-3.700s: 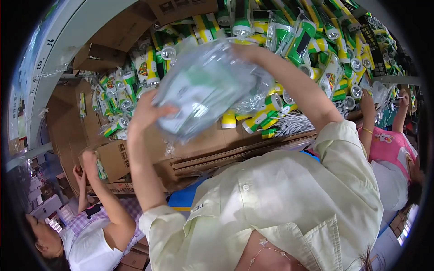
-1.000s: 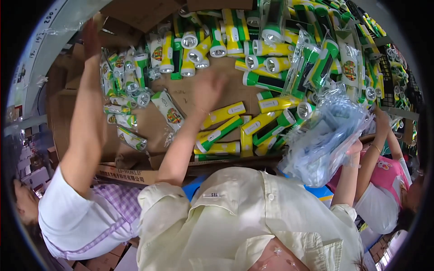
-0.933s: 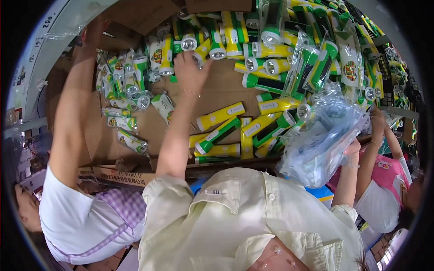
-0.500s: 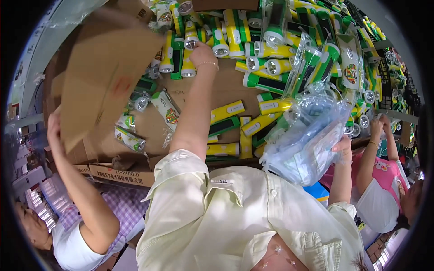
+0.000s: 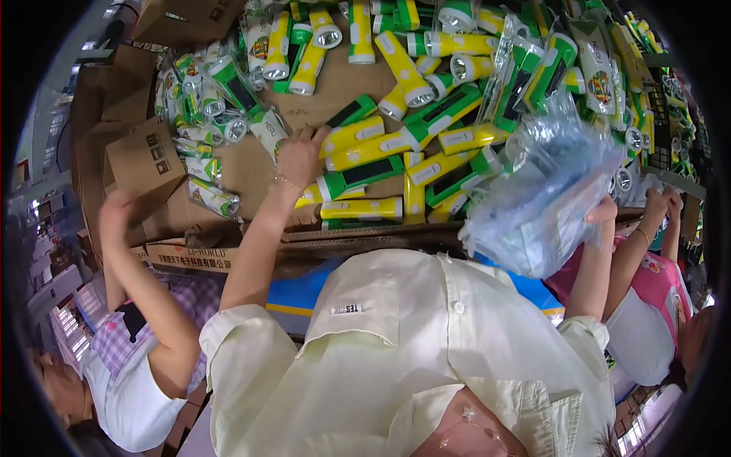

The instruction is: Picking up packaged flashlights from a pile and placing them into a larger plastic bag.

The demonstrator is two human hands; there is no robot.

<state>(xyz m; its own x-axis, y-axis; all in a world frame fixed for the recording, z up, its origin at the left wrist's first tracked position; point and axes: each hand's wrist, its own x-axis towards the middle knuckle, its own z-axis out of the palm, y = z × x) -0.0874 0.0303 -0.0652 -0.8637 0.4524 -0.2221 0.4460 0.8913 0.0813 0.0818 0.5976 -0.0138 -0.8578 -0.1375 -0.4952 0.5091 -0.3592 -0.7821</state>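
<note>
My left hand (image 5: 299,154) reaches out over a heap of yellow and green flashlights (image 5: 396,145) lying on flattened brown cardboard (image 5: 251,171). Its fingers are spread, with the tips at the end of a yellow flashlight (image 5: 352,135), and nothing is gripped. My right hand (image 5: 601,217) is raised at the right and holds a thick bundle of clear plastic bags (image 5: 544,198) by its lower edge. My pale yellow shirt (image 5: 426,358) fills the lower middle.
A co-worker in white and purple check at the left has a hand (image 5: 114,213) raised to a brown carton (image 5: 145,164). A person in a pink top (image 5: 659,282) works at the right. Bagged flashlights (image 5: 205,194) lie at the left of the heap, and a blue surface (image 5: 297,312) shows below.
My left hand has come down from the upper flashlights to the middle of the heap. The co-worker's big cardboard sheet is gone from view. The bundle of bags stays in my right hand.
</note>
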